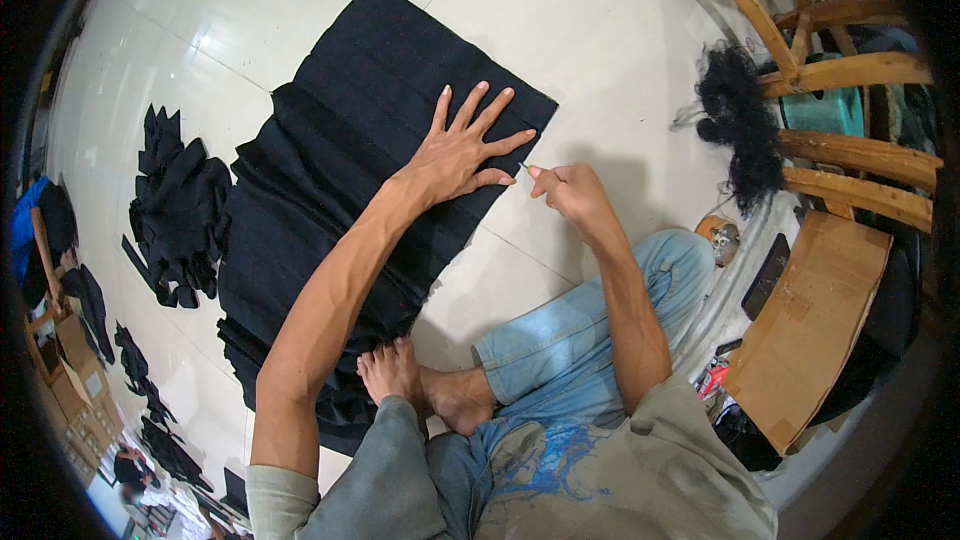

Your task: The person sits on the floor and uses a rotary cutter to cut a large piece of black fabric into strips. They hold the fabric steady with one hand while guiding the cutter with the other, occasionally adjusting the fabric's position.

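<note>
Left hand [450, 155]: palm down, fingers and thumb spread, pressing flat near the right edge of the cloth; grasping nothing; forearm reaches far and right across the cloth.
Right hand [572, 198]: curled, thumb and forefinger pinching a small, thin metal tool [525, 169]; tip just beside the left thumb, at the cloth's right edge; exact kind of tool not discernible.
Cloth: large black fabric sheet [385, 55] on glossy cream floor tiles [590, 10]; flat at far end, rumpled toward the near left; bare foot [390, 370] at its near edge.
Left floor: heap of black fabric scraps [180, 205], apart from the sheet.
Far right: tangled black thread-like bundle [740, 120] against wooden slatted frame [850, 75].
Containers: translucent teal container [825, 112] behind the slats, contents unclear; brown cardboard boxes [85, 370] at left, contents too small to tell.
Near right: brown cardboard piece [805, 325], box or folded panel, cannot tell.
</note>
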